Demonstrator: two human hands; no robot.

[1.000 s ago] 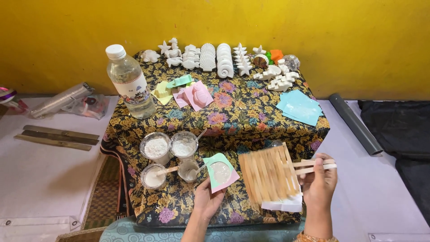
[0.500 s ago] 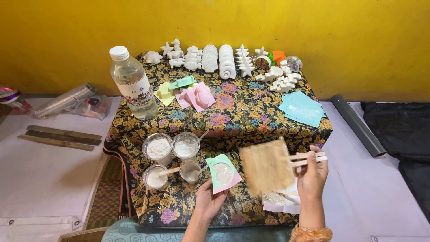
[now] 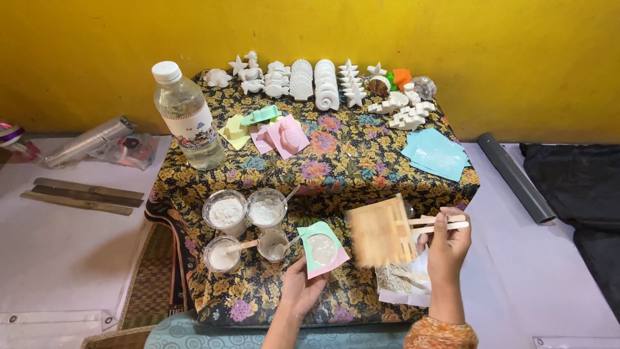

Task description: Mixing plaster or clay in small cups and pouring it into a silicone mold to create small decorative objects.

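Wooden stick fan [image 3: 382, 231] pinched in right hand [image 3: 447, 242]; left hand [image 3: 302, 289] cradling filled mould [image 3: 322, 249]. Best fanned gently, mould level.

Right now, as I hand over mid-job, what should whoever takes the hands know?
Left hand holds the filled mould, pink-and-green with whitish mix in its cavity, over the cloth's front edge.
Right hand grips the wooden stick fan by its handles, blurred, beside the mould.
Four cups of white powder and paste stand left of the mould; water bottle behind them.
Done: mould filled; white casts lined along the wall.
Left: empty moulds still unfilled.
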